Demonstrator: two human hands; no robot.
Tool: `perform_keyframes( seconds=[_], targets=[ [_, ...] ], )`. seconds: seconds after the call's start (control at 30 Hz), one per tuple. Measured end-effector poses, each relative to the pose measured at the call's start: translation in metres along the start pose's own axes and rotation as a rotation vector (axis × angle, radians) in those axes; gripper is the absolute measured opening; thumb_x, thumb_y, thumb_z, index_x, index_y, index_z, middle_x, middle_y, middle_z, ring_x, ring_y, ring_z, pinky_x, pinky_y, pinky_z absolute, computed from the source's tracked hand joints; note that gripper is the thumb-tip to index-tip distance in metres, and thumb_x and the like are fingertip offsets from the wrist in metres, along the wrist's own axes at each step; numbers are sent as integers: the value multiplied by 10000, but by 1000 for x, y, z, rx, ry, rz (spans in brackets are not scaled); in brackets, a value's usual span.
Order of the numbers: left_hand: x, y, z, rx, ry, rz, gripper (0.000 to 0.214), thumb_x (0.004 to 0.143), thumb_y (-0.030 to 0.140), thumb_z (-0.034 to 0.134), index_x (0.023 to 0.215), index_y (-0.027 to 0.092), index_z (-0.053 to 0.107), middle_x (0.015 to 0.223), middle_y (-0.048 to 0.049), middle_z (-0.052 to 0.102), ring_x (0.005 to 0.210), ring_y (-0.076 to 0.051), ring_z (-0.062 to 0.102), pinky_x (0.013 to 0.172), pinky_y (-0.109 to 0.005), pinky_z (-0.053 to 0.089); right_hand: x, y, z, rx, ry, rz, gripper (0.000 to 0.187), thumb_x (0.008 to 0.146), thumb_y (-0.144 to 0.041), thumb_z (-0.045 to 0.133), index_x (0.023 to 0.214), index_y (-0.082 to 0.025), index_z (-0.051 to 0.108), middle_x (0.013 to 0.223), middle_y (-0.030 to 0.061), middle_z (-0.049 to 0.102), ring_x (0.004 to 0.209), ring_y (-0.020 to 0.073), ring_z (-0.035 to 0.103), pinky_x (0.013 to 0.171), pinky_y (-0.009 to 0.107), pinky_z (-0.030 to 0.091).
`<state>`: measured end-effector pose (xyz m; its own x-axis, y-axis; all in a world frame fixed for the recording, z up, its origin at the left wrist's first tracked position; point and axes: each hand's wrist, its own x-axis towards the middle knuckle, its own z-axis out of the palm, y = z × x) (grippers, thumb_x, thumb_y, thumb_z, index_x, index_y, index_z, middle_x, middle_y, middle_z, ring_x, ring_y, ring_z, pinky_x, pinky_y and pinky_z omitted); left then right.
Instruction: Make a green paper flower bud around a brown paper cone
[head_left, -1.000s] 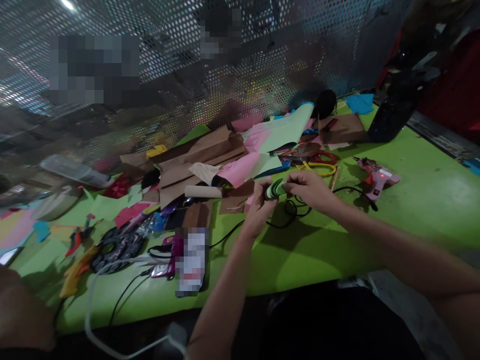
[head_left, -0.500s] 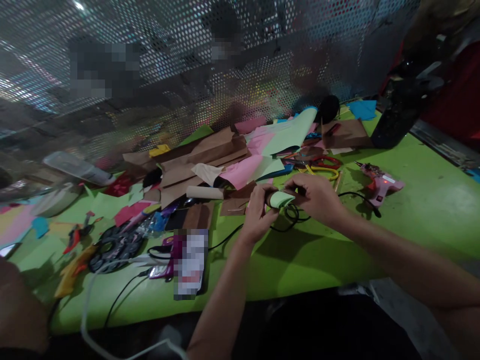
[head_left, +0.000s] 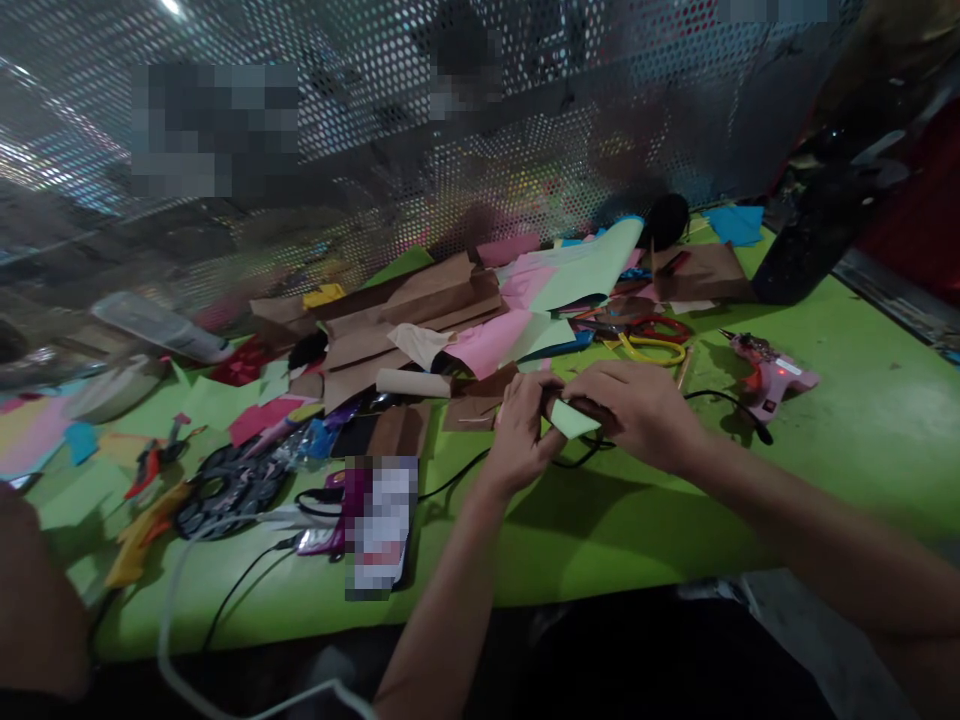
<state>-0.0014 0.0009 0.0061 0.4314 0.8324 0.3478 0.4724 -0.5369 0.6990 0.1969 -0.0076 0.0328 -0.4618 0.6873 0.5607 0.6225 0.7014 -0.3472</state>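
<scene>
Between my two hands is a small piece with a light green paper strip (head_left: pixel 574 420) on its near side and something brown behind it. My left hand (head_left: pixel 523 425) grips its left end, thumb along the lower edge. My right hand (head_left: pixel 637 405) closes over the right end, its fingertips partly hiding the piece. A black cable loops on the table just below my fingers. Beyond my right hand lie scissors with yellow handles (head_left: pixel 651 349). A pink glue gun (head_left: pixel 774 378) with a lit red light rests to the right.
Brown paper sheets (head_left: pixel 360 345), pink paper (head_left: pixel 487 343) and pale green paper (head_left: pixel 592 262) pile up along the mesh partition. A phone (head_left: pixel 384 530), a dark tape-like coil (head_left: pixel 232 490) and a yellow glue gun (head_left: pixel 146 535) lie left. A dark bottle (head_left: pixel 799 245) stands back right. Another person's arm (head_left: pixel 37 600) shows at far left.
My right hand has moved in closer over the piece, covering more of it. The green strip, curved before, now looks flatter and angled. The whole view has shifted slightly.
</scene>
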Motion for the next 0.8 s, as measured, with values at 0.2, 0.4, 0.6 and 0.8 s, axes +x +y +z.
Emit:
perform_keyframes(
  seconds=[0.2, 0.4, 0.6, 0.8],
  targets=[
    [0, 1, 0, -161, -38, -103, 424, 734, 183, 551, 1145, 242, 465, 1127, -57, 526, 1059, -244, 493, 954, -380, 398, 0, 2, -1, -37, -30, 37, 163, 844, -130, 591, 945, -190, 705, 901, 76, 743, 767, 204, 611, 680, 307, 365],
    [3, -5, 3, -420, -77, -192, 323, 781, 274, 597, 1081, 239, 481, 1057, -25, 515, 976, -201, 481, 892, -322, 414, 4, 3, -2, 206, 12, 163, 371, 771, -55, 601, 1097, -205, 694, 993, 59, 734, 845, 196, 653, 704, 276, 445],
    [6, -8, 6, -599, -69, -259, 270, 768, 253, 610, 1021, 231, 518, 969, -10, 543, 965, -190, 518, 884, -310, 458, 8, 7, -3, 393, 100, 16, 302, 909, -136, 607, 1153, -277, 717, 1121, 68, 660, 1061, 199, 632, 868, 314, 527],
    [9, -6, 20, -635, 48, -381, 227, 742, 240, 638, 961, 219, 578, 979, -19, 598, 1000, -195, 556, 866, -312, 501, 6, 7, 14, 413, 127, 26, 184, 912, -120, 600, 984, -228, 730, 1038, 71, 681, 1003, 195, 647, 866, 334, 534]
  ],
)
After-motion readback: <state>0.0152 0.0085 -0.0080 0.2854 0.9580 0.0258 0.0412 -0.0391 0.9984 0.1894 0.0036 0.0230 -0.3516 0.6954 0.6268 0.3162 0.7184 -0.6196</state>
